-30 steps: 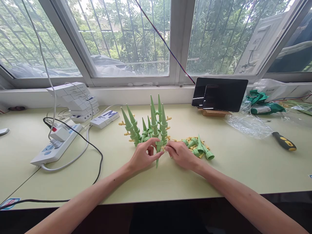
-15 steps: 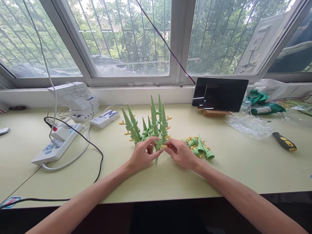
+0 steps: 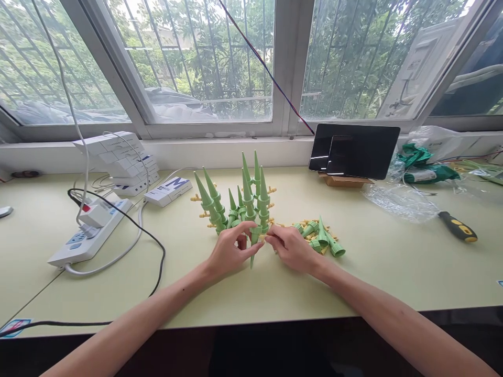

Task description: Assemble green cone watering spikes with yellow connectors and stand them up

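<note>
My left hand is closed round a green plant watering spike, its tip pointing down just above the table. A small yellow valve sticks out from the right side of this spike. At the valve's outer end, the fingertips of my right hand are pinched together. Just behind my hands, stacked green spikes stand points up, yellow valves jutting from their sides. To the right of my right hand lies a loose pile of green spikes and yellow valves.
On the left are a white power strip with cables, a stack of white boxes and a single box. A dark tablet leans at the back right. Beyond it lie plastic wrapping and a screwdriver.
The fingers of my right hand have turned slightly at the yellow valve. My left hand keeps the spike in nearly the same place.
</note>
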Demonstrator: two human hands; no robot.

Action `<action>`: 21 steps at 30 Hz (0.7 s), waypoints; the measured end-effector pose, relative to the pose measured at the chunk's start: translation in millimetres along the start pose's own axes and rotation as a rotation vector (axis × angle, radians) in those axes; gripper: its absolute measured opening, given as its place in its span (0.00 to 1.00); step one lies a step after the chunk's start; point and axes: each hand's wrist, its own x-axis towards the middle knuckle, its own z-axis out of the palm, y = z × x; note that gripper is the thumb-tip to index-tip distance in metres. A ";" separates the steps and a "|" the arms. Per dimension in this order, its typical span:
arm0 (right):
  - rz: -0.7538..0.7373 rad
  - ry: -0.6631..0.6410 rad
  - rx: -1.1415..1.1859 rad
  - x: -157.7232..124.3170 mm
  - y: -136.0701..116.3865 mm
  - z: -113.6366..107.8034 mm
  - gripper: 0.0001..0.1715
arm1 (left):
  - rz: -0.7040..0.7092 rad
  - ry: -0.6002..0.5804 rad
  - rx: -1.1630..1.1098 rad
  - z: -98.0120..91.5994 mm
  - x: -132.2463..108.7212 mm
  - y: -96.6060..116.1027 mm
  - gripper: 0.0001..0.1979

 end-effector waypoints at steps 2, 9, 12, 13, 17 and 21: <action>0.000 -0.009 -0.003 0.0 -0.6 -0.1 0.16 | 0.001 -0.002 -0.005 0.1 -0.2 0.1 0.15; -0.012 -0.022 -0.021 -0.4 0.3 0.8 0.17 | 0.022 0.001 -0.013 1.2 -0.9 -1.3 0.15; -0.016 -0.028 -0.004 -0.4 0.7 1.0 0.18 | 0.036 0.009 -0.019 1.6 -1.1 -1.4 0.16; -0.014 -0.029 0.001 -0.4 0.8 1.0 0.18 | 0.039 0.011 -0.018 1.6 -1.2 -1.2 0.16; 0.016 -0.034 0.032 -0.4 0.5 1.1 0.18 | 0.048 0.013 -0.016 1.6 -1.4 -0.5 0.15; 0.049 -0.037 0.056 -0.3 -0.8 0.9 0.19 | 0.061 0.018 -0.014 1.9 -1.6 -0.6 0.15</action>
